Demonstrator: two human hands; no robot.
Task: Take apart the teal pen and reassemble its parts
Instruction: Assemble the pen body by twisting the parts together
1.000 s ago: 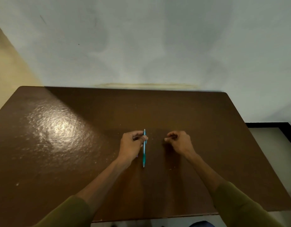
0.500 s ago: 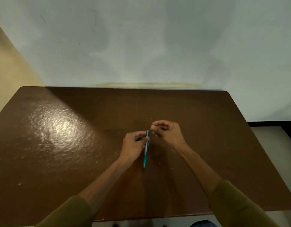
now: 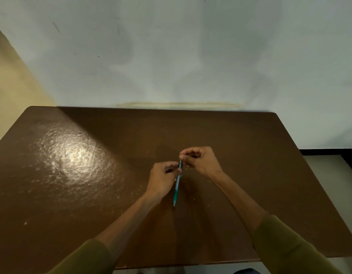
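Observation:
The teal pen (image 3: 177,186) is held over the middle of the brown table (image 3: 72,194), its tip pointing toward me and its far end pointing away. My left hand (image 3: 162,179) grips the pen's upper part between thumb and fingers. My right hand (image 3: 199,162) has come in from the right and pinches the pen's far end with its fingertips. The far end itself is hidden behind the fingers of both hands.
A pale wall (image 3: 181,56) rises straight behind the table's far edge. The table's right edge drops to a light floor with a dark border (image 3: 329,153). A bright glare patch (image 3: 72,157) lies on the left part of the tabletop.
My right hand moved left from a spot apart from the pen and closed on its far end. The left hand kept hold, and the pen tilted slightly.

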